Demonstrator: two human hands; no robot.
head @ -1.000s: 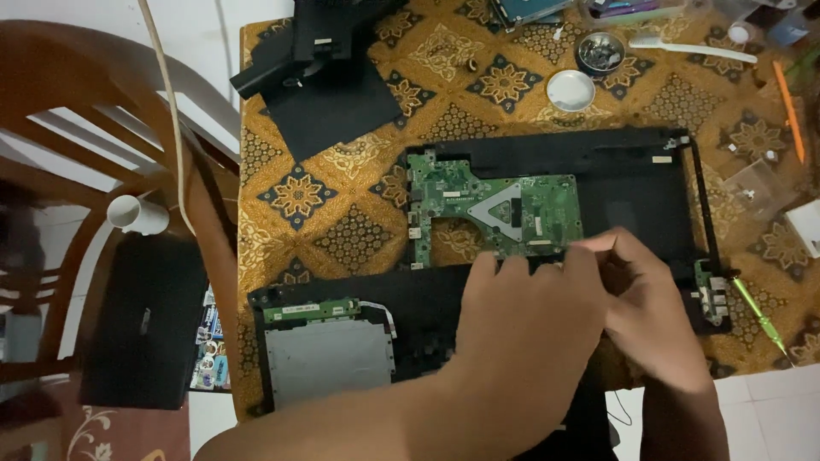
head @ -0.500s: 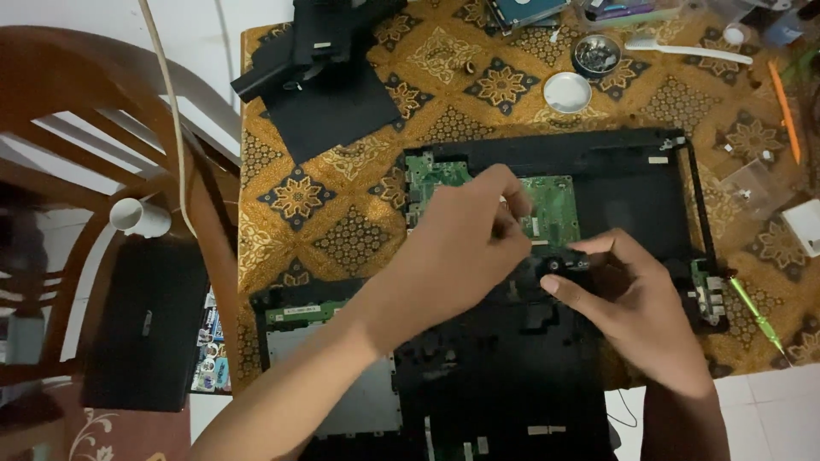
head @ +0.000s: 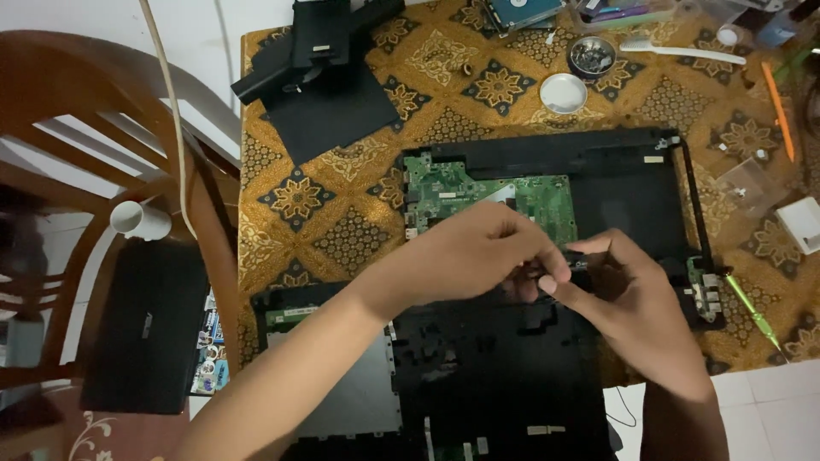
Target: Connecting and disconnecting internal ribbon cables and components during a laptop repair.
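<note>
You are working over the black laptop base (head: 632, 183), which is lying on the patterned table (head: 342, 230); the green board (head: 478, 198) is sitting inside the base, at its left part; your left hand (head: 474, 256) is reaching across the board's lower edge, its fingers (head: 547, 271) pinching narrow on a small dark part (head: 574, 259) just below the board's lower right corner; your right hand (head: 636, 303) is meeting it from the other side, its fingers (head: 589, 249) curling close on the same part, so both hands are touching there; what the part is, you cannot tell, since the fingers are covering most of it; a black panel (head: 495, 367) is lying just below the base, under your forearms; a green tool (head: 752, 309) is resting beside the base's lower right corner; a white lid (head: 564, 92) and a small tin (head: 591, 56) are standing well above the base.
</note>
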